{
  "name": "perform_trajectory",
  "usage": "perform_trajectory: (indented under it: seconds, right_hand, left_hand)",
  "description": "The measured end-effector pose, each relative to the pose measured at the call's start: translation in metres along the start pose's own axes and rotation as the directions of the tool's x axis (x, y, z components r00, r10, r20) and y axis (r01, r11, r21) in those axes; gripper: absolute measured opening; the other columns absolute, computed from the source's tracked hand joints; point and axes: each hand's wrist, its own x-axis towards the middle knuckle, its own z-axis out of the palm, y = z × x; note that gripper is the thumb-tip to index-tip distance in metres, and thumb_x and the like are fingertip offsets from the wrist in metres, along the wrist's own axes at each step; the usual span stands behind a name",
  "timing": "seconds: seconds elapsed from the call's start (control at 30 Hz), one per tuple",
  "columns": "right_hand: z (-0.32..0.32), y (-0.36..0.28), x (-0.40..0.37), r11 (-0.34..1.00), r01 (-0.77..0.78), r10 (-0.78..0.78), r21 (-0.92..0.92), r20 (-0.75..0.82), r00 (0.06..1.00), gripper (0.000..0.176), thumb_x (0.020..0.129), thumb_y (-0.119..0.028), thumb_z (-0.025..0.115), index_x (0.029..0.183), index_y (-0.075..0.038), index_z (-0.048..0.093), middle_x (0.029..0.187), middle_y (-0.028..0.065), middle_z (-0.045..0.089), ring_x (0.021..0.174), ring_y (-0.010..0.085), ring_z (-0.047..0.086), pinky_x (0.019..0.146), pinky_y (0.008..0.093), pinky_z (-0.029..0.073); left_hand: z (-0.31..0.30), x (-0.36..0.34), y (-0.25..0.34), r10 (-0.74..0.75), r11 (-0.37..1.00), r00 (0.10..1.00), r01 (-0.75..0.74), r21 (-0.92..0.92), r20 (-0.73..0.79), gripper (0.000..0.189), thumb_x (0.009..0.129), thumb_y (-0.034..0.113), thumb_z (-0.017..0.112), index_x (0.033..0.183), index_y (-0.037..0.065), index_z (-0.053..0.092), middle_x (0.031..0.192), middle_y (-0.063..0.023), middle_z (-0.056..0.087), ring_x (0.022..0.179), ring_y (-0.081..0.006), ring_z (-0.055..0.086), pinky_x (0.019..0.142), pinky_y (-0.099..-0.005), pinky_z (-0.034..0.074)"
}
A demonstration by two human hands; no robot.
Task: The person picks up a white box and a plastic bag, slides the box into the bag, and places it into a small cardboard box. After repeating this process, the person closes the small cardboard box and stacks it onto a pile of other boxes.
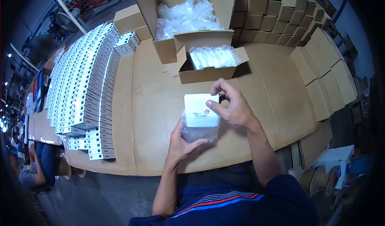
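A white box with a small red mark sits partly inside a clear plastic bag, its upper part out of the bag. My left hand holds the bag and the box's lower end from the left and below, thumb across the front. At the box's upper right corner is my right hand, its thumb on the box face and its index finger curled at the top edge. Beyond them, an open cardboard box holds a row of plastic-wrapped items.
Stacked small white boxes fill the table's left side. A large carton with clear plastic bags stands behind. Brown boxes are piled back right, more along the right edge. A seated person is at far left.
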Motion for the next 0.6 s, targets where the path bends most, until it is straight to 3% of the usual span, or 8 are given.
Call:
perform_trajectory:
  seconds: [0.03,0.13,0.23,0.27,0.37,0.4,0.53,0.6]
  right_hand:
    - [0.0,0.002,0.0,0.996,-0.082,0.081,0.04,0.024,0.996,0.025,0.09,-0.014,0.074,0.102,-0.003,0.056,0.093,0.0086,0.064,0.084,0.0142,0.063,0.075,0.0311,0.052]
    - [0.003,0.014,-0.003,0.932,-0.333,0.318,0.143,0.12,0.941,0.025,0.096,-0.016,0.071,0.108,-0.003,0.055,0.097,0.0078,0.065,0.09,0.0099,0.061,0.077,0.0268,0.05]
    - [0.014,0.03,-0.017,0.896,-0.281,0.283,0.345,0.044,0.958,0.025,0.097,-0.015,0.071,0.113,-0.003,0.055,0.104,0.0067,0.066,0.099,0.0096,0.061,0.083,0.0271,0.051]
    - [0.021,0.047,-0.027,0.841,-0.22,0.248,0.494,0.01,0.969,0.028,0.097,-0.012,0.071,0.119,-0.002,0.055,0.11,0.0067,0.065,0.104,0.0098,0.06,0.088,0.0272,0.051]
    - [0.028,0.051,-0.052,0.67,-0.288,0.341,0.684,0.061,0.938,0.031,0.096,-0.009,0.071,0.122,-0.001,0.056,0.11,0.007,0.066,0.1,0.0098,0.062,0.088,0.0263,0.052]
    - [0.037,0.056,-0.058,0.666,-0.291,0.371,0.687,0.033,0.928,0.028,0.097,-0.007,0.07,0.122,0.0,0.059,0.105,0.0066,0.068,0.094,0.0091,0.064,0.084,0.0242,0.053]
    - [0.046,0.062,-0.066,0.533,-0.268,0.439,0.803,0.008,0.898,0.016,0.099,-0.002,0.064,0.115,0.002,0.063,0.1,0.0059,0.071,0.092,0.0112,0.067,0.083,0.0252,0.054]
    - [0.047,0.064,-0.066,0.595,-0.198,0.39,0.779,-0.065,0.918,0.015,0.099,-0.003,0.066,0.113,0.002,0.064,0.098,0.0042,0.071,0.089,0.009,0.065,0.082,0.0233,0.053]
  left_hand:
    - [0.0,-0.001,-0.004,0.023,0.994,1.0,-0.021,-0.103,0.009,0.057,0.087,0.02,0.082,0.132,-0.003,0.057,0.119,-0.0126,0.07,0.112,-0.0186,0.065,0.099,-0.0322,0.051]
    - [0.0,-0.002,-0.02,-0.216,0.912,0.975,0.183,-0.367,-0.053,0.043,0.105,0.03,0.06,0.133,-0.003,0.056,0.123,-0.009,0.065,0.112,-0.0155,0.061,0.098,-0.0307,0.049]
    - [0.004,-0.003,-0.025,-0.216,0.936,0.97,0.173,-0.307,-0.112,0.045,0.112,0.034,0.04,0.134,-0.003,0.055,0.123,-0.0088,0.065,0.109,-0.0142,0.061,0.096,-0.0316,0.05]
    - [0.005,-0.003,-0.026,-0.212,0.929,0.966,0.152,-0.338,-0.147,0.045,0.112,0.034,0.042,0.134,-0.003,0.056,0.122,-0.0087,0.065,0.109,-0.0141,0.061,0.096,-0.0315,0.05]
    - [0.009,0.001,-0.028,-0.186,0.92,0.959,0.094,-0.38,-0.214,0.045,0.111,0.034,0.044,0.135,-0.003,0.055,0.121,-0.0087,0.066,0.11,-0.014,0.06,0.097,-0.0314,0.049]
    - [0.008,0.001,-0.027,-0.169,0.929,0.963,0.084,-0.361,-0.211,0.046,0.112,0.035,0.043,0.135,-0.003,0.055,0.121,-0.0088,0.066,0.11,-0.0142,0.06,0.097,-0.0316,0.049]
    - [0.007,0.006,-0.03,-0.042,0.96,0.975,-0.022,-0.281,-0.22,0.05,0.112,0.037,0.039,0.137,-0.004,0.054,0.122,-0.0096,0.066,0.111,-0.0157,0.06,0.1,-0.0329,0.048]
    - [0.006,0.006,-0.024,-0.03,0.979,0.981,-0.01,-0.203,-0.194,0.051,0.113,0.037,0.036,0.137,-0.005,0.053,0.123,-0.0101,0.065,0.113,-0.0163,0.06,0.101,-0.0336,0.047]
